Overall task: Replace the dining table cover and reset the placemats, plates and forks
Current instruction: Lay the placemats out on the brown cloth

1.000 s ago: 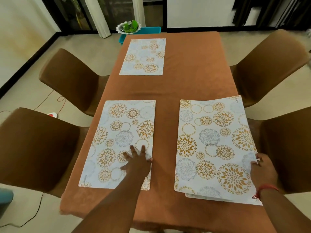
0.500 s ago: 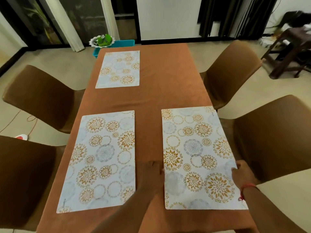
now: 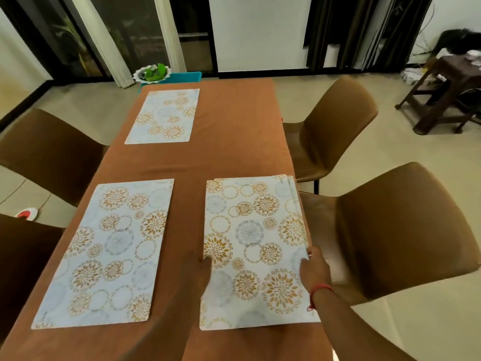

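Observation:
An orange-brown cover point(image 3: 229, 142) lies over the dining table. One floral placemat point(image 3: 162, 117) sits at the far left and another point(image 3: 109, 254) at the near left. At the near right lies a stack of placemats point(image 3: 255, 246), its layered edges showing at the far right corner. My left hand point(image 3: 199, 268), blurred, holds the stack's left edge. My right hand point(image 3: 313, 268), with a red thread at the wrist, pinches the stack's right edge, thumb on top. No plates or forks are in view.
Brown chairs stand at both sides: two on the right point(image 3: 335, 131) point(image 3: 406, 230), two on the left point(image 3: 49, 149) point(image 3: 20, 264). A teal crate point(image 3: 186, 76) and a bowl of green things point(image 3: 152, 72) sit beyond the far end. A dark wooden stool point(image 3: 447, 92) stands far right.
My left hand has left the near-left placemat and moved to the left edge of the right stack. The stack now lies squarer on the table. The view has swung right.

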